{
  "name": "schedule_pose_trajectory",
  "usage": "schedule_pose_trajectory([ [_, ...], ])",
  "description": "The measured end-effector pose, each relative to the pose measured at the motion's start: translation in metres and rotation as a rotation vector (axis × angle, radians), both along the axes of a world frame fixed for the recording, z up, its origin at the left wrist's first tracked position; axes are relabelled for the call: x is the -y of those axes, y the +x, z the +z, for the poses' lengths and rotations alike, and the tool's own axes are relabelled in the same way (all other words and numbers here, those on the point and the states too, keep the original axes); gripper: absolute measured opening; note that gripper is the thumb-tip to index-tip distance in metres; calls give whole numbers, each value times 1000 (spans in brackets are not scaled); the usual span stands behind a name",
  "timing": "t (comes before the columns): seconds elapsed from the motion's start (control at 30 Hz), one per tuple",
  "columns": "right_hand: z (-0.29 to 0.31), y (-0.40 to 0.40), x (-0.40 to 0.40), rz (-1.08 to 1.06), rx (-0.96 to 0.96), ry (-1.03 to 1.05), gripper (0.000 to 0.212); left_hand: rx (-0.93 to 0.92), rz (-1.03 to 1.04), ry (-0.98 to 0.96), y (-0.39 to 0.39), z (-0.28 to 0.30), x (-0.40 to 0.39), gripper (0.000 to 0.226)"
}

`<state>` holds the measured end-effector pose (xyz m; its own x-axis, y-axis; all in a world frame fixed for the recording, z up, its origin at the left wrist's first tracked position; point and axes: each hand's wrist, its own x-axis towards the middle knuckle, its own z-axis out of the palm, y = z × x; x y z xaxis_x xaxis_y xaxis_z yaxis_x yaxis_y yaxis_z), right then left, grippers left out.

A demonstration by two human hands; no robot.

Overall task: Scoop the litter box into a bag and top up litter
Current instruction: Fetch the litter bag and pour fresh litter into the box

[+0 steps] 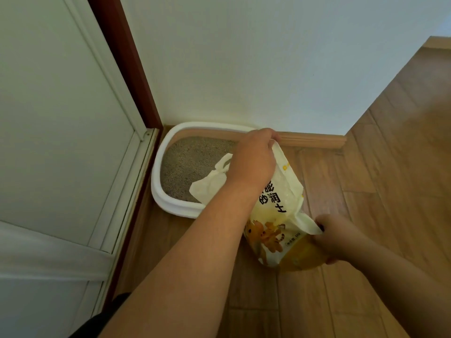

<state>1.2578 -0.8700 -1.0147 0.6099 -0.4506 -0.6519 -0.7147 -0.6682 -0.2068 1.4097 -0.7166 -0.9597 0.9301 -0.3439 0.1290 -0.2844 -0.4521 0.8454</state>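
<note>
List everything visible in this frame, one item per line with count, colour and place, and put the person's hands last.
litter box: one, white, on the floor in the corner by the door frame, holding grey-brown litter
litter bag: one, cream and yellow with cat pictures and black lettering, on the floor right of the box, its open top leaning over the box
floor: wood planks, brown
wall: white, behind the box, with a wooden skirting board along its foot
door: one, pale, at left, with a dark red-brown frame
left hand: one, pinching the bag's top edge
right hand: one, gripping the bag's lower side
</note>
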Motion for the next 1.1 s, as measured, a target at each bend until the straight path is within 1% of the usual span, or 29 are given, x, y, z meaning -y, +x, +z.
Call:
schedule_pose_trajectory([
  [0.13, 27, 0, 8, -11, 20, -28, 8, -37, -7, -84, 9, 10, 3, 29],
  [0.23, 49, -1, 17, -25, 59, -45, 6, -10, 5, -153, 18, 25, 4, 28],
  [0.37, 70, 0, 23, -46, 133, -52, 6, 18, -33, -207, 26, 46, 5, 27],
  [0.5, 83, -1, 28, -81, 241, -82, 9, 11, -18, -285, 50, 60, -7, 26],
  [0.6, 87, 0, 27, -89, 338, -109, 11, -57, 18, -328, 71, 53, -23, 28],
  [0.77, 82, 6, 19, -69, 351, -143, 5, -175, 91, -300, 89, 22, -51, 26],
  [0.9, 81, 11, 15, -47, 350, -168, 5, -187, 118, -271, 89, 9, -56, 28],
  [1.1, 86, 14, 9, -36, 357, -176, 6, -217, 171, -313, 96, 0, -63, 27],
])
